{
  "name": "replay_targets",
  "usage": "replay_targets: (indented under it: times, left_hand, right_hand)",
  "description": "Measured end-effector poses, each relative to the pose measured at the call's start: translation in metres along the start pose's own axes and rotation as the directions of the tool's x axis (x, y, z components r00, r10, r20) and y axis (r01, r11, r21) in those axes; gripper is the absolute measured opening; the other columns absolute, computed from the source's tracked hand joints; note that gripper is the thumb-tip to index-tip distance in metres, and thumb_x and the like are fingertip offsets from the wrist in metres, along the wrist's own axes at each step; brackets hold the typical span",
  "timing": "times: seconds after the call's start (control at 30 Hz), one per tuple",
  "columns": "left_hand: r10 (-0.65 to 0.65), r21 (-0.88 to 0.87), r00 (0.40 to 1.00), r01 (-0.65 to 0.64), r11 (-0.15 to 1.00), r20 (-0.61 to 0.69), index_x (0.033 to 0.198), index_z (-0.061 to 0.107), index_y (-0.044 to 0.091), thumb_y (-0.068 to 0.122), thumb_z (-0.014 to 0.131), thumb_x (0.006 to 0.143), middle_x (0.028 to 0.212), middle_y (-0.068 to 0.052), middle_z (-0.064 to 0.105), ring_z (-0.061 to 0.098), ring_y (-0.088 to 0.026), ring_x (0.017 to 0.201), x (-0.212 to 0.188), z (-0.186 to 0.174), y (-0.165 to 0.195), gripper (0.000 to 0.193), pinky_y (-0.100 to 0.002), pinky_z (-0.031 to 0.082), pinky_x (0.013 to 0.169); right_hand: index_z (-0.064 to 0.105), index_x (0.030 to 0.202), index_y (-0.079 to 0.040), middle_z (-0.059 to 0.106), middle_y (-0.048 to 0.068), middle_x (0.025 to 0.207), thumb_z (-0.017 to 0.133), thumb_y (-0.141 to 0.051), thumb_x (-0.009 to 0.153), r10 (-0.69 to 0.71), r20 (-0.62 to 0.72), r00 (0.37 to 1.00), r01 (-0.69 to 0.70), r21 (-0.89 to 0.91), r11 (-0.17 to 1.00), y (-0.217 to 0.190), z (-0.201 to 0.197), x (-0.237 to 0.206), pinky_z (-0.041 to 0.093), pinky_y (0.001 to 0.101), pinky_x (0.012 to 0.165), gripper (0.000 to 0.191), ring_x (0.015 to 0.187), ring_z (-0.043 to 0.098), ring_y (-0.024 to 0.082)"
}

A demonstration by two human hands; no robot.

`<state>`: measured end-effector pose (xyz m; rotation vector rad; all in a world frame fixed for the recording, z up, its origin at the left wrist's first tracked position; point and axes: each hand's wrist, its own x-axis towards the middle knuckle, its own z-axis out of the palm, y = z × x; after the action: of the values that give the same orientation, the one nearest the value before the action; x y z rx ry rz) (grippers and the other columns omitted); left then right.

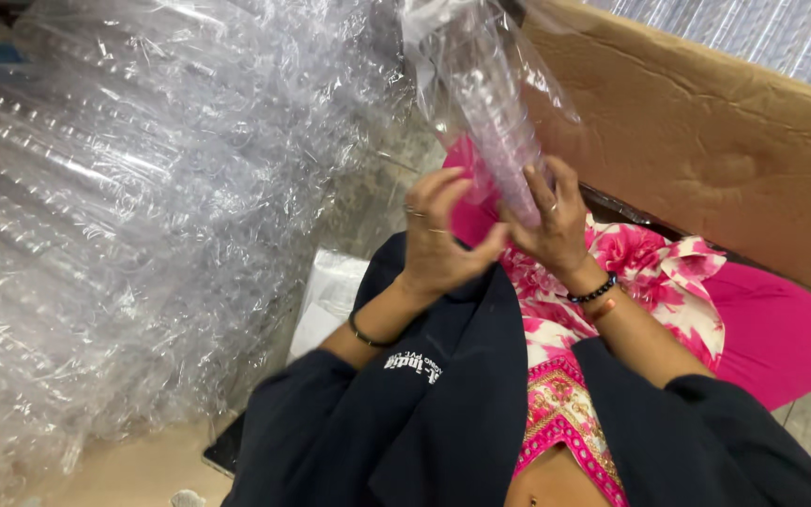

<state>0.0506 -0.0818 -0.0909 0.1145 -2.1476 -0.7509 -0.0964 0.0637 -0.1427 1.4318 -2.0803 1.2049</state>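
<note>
A long stack of clear plastic cups (pixel 490 103) stands tilted inside a thin clear plastic sleeve bag, rising from my lap toward the top of the view. My right hand (pixel 556 221) grips the lower end of this stack, fingers wrapped around it. My left hand (pixel 438 239) is at the same lower end, thumb and fingers touching the bag's bottom edge. Both wrists wear bracelets and dark sleeves cover my forearms. The very bottom of the stack is hidden behind my fingers.
A large heap of bagged clear cup stacks (pixel 114 207) fills the left side. A brown cardboard sheet (pixel 706 141) leans at the upper right. A white packet (pixel 330 296) lies on the floor beside my left arm. Pink floral cloth (pixel 650 272) covers my lap.
</note>
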Motion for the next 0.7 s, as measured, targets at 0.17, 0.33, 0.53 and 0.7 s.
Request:
replay_targets:
  times: [0.17,0.33,0.53,0.7]
  left_hand:
    - [0.085,0.361,0.996,-0.093,0.928,0.04,0.139,0.061,0.016,0.038,0.08,0.087,0.128,-0.008,0.051,0.048,-0.028,0.121,0.078,0.025,0.029,0.06,-0.047,0.035,0.105]
    - [0.005,0.375,0.993,-0.049,0.926,0.119,0.13,0.064,0.013,0.017,0.07,0.097,0.113,-0.006,0.063,0.067,-0.022,0.094,0.125,0.044,-0.01,0.034,-0.04,0.051,0.089]
    - [0.447,0.035,0.787,-0.508,0.861,0.427,0.109,0.068,0.015,0.015,0.068,0.091,0.085,-0.003,0.065,0.068,-0.022,0.077,0.118,0.061,0.002,0.019,-0.039,0.053,0.071]
    - [0.595,-0.088,0.785,-0.589,0.803,0.173,0.116,0.061,0.009,0.018,0.061,0.096,0.102,-0.007,0.065,0.066,-0.021,0.087,0.078,0.038,-0.025,0.022,-0.038,0.052,0.076]
  right_hand:
    - [0.053,0.146,-0.008,0.049,0.025,0.144,0.088,-0.02,0.084,-0.05,0.0,0.999,0.049,-0.184,0.982,0.003,0.001,0.017,0.05,0.0526,0.106,0.072,0.129,0.055,0.045]
    - [0.059,0.145,-0.008,0.049,0.026,0.145,0.085,-0.016,0.088,-0.044,-0.013,0.999,0.038,-0.293,0.955,0.01,-0.002,0.032,0.048,0.0509,0.104,0.063,0.127,0.055,0.043]
    - [0.058,0.139,0.0,0.059,0.022,0.131,0.082,-0.019,0.087,0.034,0.151,0.988,-0.021,-0.092,0.996,0.035,0.021,0.014,0.049,0.0501,0.102,0.06,0.124,0.057,0.04]
    - [0.065,0.125,0.003,0.067,0.024,0.121,0.072,-0.022,0.102,0.264,0.47,0.842,-0.532,0.645,0.548,0.065,0.029,0.014,0.056,0.0399,0.085,0.035,0.1,0.062,0.029]
